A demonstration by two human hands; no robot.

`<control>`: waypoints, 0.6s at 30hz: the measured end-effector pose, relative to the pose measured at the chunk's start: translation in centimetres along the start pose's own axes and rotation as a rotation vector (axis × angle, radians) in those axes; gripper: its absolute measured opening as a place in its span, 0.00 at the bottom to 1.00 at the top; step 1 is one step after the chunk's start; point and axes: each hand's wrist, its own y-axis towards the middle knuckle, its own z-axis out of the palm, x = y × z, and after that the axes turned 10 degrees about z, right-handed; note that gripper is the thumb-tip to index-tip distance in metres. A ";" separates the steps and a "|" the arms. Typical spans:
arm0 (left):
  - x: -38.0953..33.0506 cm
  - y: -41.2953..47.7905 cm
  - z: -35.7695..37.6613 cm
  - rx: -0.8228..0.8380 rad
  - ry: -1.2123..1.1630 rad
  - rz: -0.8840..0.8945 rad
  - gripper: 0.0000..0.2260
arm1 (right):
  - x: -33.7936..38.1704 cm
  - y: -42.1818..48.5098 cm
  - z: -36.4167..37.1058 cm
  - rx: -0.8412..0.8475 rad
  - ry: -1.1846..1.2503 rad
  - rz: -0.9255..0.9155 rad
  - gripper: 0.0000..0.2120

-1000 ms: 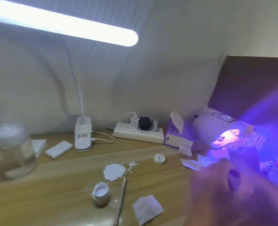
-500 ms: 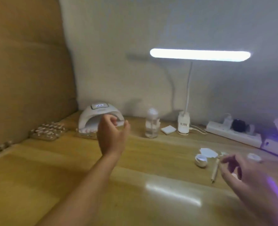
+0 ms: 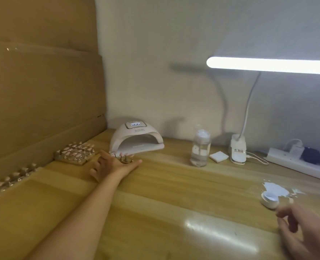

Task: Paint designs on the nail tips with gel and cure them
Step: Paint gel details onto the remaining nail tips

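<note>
The left grip (image 3: 111,166) lies low on the pale wooden bench (image 3: 174,203) with its thumb stretched to the right. It touches a short stand of pink nail tips on metal pegs (image 3: 125,158), which sits just past its knuckles at the mouth of the white dome-shaped curing lamp (image 3: 136,136). I cannot tell whether the fingers pinch the stand or merely rest against it. The lamp's small display is lit, yet no glow shows in the chamber, so this stand looks either about to go in for curing or just out of it. To the left of that grip, a square wooden block crowded with pink nail tips (image 3: 75,152) and, nearer the person, a long strip of further tips (image 3: 12,180) stand along the brown cardboard sheet (image 3: 42,91). Any painted design on them is too small to make out. The right grip (image 3: 309,229) hangs released, fingers loosely curled round nothing, with a small round white jar (image 3: 269,199) open just beyond its fingertips and a white smear (image 3: 275,188) behind that. Neither grip holds a brush, so the work seems to be at the curing end of a batch. How many tips yet want paint cannot be read from here.
</note>
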 end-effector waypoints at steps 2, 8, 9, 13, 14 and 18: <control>-0.2 0.3 0.3 -0.018 0.007 0.001 0.59 | 0.2 0.2 0.2 -0.022 -0.010 -0.043 0.10; 0.3 -2.1 -0.2 0.099 0.100 0.174 0.62 | 0.8 0.0 -1.0 0.093 0.033 0.266 0.15; 0.0 -3.3 0.0 0.156 0.118 0.259 0.64 | 0.6 -0.1 -1.1 0.100 0.071 0.319 0.12; -2.5 -8.4 0.4 0.482 0.005 0.685 0.63 | 0.0 1.6 -0.9 0.137 0.032 0.417 0.11; -3.9 -9.9 0.6 0.639 -0.081 0.771 0.61 | -0.1 1.9 -0.9 0.157 -0.001 0.432 0.12; -8.6 -14.5 1.7 1.012 -0.248 0.977 0.54 | -0.8 1.7 -1.1 0.158 -0.036 0.461 0.14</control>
